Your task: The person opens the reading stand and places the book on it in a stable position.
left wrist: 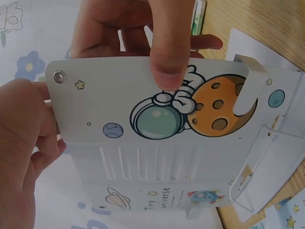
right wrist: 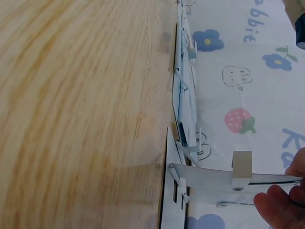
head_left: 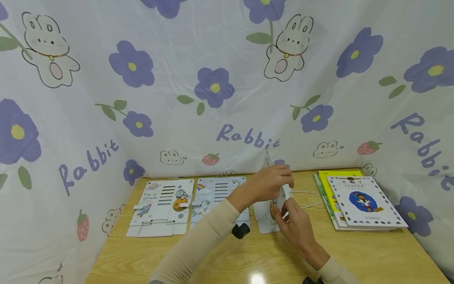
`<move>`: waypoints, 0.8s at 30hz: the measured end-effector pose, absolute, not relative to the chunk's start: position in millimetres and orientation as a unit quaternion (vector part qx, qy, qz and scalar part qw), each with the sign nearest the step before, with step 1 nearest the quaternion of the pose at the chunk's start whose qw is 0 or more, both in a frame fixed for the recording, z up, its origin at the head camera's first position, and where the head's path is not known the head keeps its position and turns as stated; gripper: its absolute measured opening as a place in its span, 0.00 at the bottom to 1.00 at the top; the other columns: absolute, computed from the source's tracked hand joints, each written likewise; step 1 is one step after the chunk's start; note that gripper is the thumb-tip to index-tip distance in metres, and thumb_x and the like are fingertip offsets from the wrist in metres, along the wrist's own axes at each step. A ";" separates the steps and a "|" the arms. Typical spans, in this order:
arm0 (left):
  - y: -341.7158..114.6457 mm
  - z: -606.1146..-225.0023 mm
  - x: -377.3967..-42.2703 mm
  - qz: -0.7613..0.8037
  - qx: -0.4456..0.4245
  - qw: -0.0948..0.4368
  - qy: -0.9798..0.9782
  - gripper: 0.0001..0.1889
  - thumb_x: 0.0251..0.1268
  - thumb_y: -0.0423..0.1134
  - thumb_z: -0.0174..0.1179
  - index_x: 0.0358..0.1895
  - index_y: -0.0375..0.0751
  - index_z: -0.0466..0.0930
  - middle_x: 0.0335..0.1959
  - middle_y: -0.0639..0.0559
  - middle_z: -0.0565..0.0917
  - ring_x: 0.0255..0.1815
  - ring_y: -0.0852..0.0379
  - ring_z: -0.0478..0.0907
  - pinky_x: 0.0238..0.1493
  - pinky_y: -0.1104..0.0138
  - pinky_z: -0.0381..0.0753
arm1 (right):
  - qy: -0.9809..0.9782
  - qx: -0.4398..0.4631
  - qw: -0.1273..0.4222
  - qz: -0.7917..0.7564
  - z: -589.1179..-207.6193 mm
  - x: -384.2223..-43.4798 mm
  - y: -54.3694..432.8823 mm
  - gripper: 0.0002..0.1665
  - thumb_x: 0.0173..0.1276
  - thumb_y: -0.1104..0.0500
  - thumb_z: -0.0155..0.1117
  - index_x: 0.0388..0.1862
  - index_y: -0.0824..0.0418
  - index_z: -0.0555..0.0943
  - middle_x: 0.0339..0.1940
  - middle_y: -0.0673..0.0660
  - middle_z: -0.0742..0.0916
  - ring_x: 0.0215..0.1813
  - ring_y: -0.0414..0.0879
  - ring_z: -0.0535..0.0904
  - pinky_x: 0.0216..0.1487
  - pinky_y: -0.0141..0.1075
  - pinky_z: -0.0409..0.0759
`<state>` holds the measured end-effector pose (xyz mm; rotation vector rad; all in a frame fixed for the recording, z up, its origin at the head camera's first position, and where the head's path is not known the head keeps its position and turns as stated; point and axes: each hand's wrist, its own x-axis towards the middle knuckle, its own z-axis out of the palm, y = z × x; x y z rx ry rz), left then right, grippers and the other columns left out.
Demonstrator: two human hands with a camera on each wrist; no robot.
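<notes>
A white folding book stand (head_left: 265, 215) with a cartoon astronaut and orange planet stands right of centre on the table. Its back plate (left wrist: 157, 162) is raised steeply from the flat base (right wrist: 172, 200). My left hand (head_left: 271, 182) holds the plate near its upper corner; in the left wrist view this hand (left wrist: 19, 152) has its fingers partly hidden behind the plate. Lower down, my right hand (head_left: 297, 225) pinches the right edge, thumb (left wrist: 170, 67) on the printed front and fingers behind. The fingertips (right wrist: 279, 202) show at the plate's edge in the right wrist view.
To the left lie two similar book stands, one printed with planets (head_left: 152, 213) and one with unicorns (head_left: 209, 197). A wire frame (head_left: 313, 192) extends right of the held stand. Stacked books (head_left: 369, 203) lie at the right. A patterned cloth (head_left: 170, 79) hangs behind the wooden table (head_left: 227, 260).
</notes>
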<state>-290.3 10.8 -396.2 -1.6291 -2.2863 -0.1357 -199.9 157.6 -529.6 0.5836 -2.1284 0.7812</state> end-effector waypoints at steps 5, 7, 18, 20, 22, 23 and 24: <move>8.6 -396.5 -290.6 -0.016 -0.568 0.168 -0.806 0.18 0.70 0.23 0.57 0.47 0.50 0.91 0.50 0.58 0.88 0.58 0.60 0.82 0.63 0.72 0.81 | -0.837 0.227 0.395 0.304 -529.3 -199.9 157.8 0.18 0.60 0.71 0.77 0.34 0.63 0.73 0.28 0.55 0.79 0.23 0.42 0.81 0.24 0.22 0.78; 6.5 -395.8 -291.1 -0.010 -0.566 0.171 -0.807 0.16 0.71 0.25 0.58 0.47 0.50 0.90 0.49 0.58 0.88 0.57 0.60 0.82 0.60 0.72 0.82 | -0.838 0.223 0.396 0.302 -528.9 -200.1 158.3 0.18 0.60 0.71 0.77 0.34 0.63 0.73 0.28 0.55 0.79 0.24 0.42 0.81 0.24 0.22 0.78; -3.9 -399.4 -294.4 -0.046 -0.589 0.172 -0.788 0.15 0.78 0.27 0.53 0.47 0.49 0.89 0.49 0.57 0.87 0.55 0.61 0.83 0.53 0.73 0.83 | -0.838 0.218 0.397 0.305 -527.7 -196.6 157.5 0.19 0.58 0.71 0.78 0.33 0.63 0.73 0.27 0.53 0.79 0.22 0.40 0.80 0.23 0.22 0.77; -5.7 -399.9 -295.7 -0.059 -0.589 0.174 -0.787 0.15 0.80 0.27 0.54 0.47 0.48 0.88 0.48 0.57 0.87 0.55 0.61 0.82 0.53 0.74 0.83 | -0.838 0.223 0.393 0.307 -527.1 -198.1 158.5 0.18 0.59 0.71 0.78 0.34 0.63 0.73 0.28 0.53 0.79 0.23 0.39 0.80 0.24 0.22 0.77; -7.4 -400.1 -296.4 -0.074 -0.591 0.169 -0.785 0.14 0.81 0.28 0.53 0.47 0.47 0.88 0.48 0.56 0.87 0.55 0.60 0.82 0.54 0.73 0.83 | -0.837 0.235 0.385 0.310 -526.5 -199.6 161.0 0.17 0.61 0.70 0.77 0.35 0.63 0.74 0.27 0.53 0.79 0.24 0.37 0.79 0.24 0.21 0.77; -8.1 -400.2 -296.6 -0.080 -0.593 0.165 -0.784 0.14 0.81 0.28 0.53 0.47 0.47 0.88 0.48 0.56 0.87 0.54 0.60 0.82 0.53 0.73 0.83 | -0.836 0.243 0.381 0.311 -526.4 -200.5 163.2 0.17 0.63 0.69 0.77 0.35 0.62 0.74 0.27 0.52 0.80 0.24 0.36 0.78 0.25 0.21 0.77; -8.7 -400.4 -296.7 -0.085 -0.595 0.161 -0.783 0.14 0.82 0.28 0.53 0.47 0.46 0.88 0.48 0.55 0.87 0.54 0.60 0.82 0.53 0.73 0.83 | -0.834 0.251 0.378 0.313 -526.2 -201.6 165.8 0.15 0.67 0.67 0.75 0.35 0.61 0.74 0.27 0.50 0.80 0.24 0.34 0.77 0.25 0.20 0.76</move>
